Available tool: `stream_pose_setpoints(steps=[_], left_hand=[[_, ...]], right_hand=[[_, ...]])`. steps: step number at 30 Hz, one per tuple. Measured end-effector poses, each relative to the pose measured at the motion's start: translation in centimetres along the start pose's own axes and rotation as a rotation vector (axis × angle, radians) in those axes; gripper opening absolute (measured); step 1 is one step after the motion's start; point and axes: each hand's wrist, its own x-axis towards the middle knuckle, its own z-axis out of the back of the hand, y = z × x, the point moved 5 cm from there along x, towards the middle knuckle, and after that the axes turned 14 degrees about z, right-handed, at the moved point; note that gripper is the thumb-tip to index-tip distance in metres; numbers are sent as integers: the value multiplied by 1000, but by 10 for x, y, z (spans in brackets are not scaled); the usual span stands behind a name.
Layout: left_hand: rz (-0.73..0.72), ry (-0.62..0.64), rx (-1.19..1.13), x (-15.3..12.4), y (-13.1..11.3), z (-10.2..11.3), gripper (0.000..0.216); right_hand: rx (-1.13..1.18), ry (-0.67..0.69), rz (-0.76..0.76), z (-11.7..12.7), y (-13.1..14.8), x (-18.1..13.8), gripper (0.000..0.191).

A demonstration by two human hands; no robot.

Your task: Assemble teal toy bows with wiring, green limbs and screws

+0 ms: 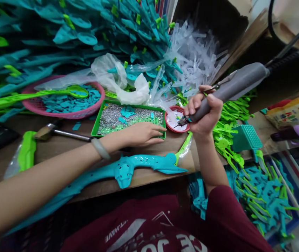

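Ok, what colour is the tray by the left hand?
Green: the tray at the left hand shows in the head view.

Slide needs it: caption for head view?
Right hand grips a grey electric screwdriver, tip at a small red dish; left hand rests against a green screw tray.

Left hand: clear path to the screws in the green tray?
Likely yes: left hand rests at the front rim of the green tray, nothing lying between it and the screws.

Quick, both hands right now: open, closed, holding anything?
Left hand: open, palm down, lying on the near edge of the green tray.
Right hand: closed around the grey power screwdriver, tip over the small red bowl.
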Motion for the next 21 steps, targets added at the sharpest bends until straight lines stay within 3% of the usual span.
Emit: stream_pose_setpoints(steps=[4,9,12,16,19,21], left_hand=[[-111,3,246,-15,15,-11,52],[-242,68,237,-15,10,-10,49],[-193,87,329,-10,23,-5,50],[-83,-17,419,-16,45,9,49],[-156,68,390,-23,45,6,46],[-129,102,396,-27,49,6,46]], right_hand=[[30,-126,-69,17,13,-10,32],[89,-127,-87,11,11,-22,25],[142,-102,-95,4,5,-26,22],[158,-104,-141,-6,-5,-32,23],[136,-113,-161,-17,-19,-35,26],[89,-107,-158,-26,-33,-37,30]])
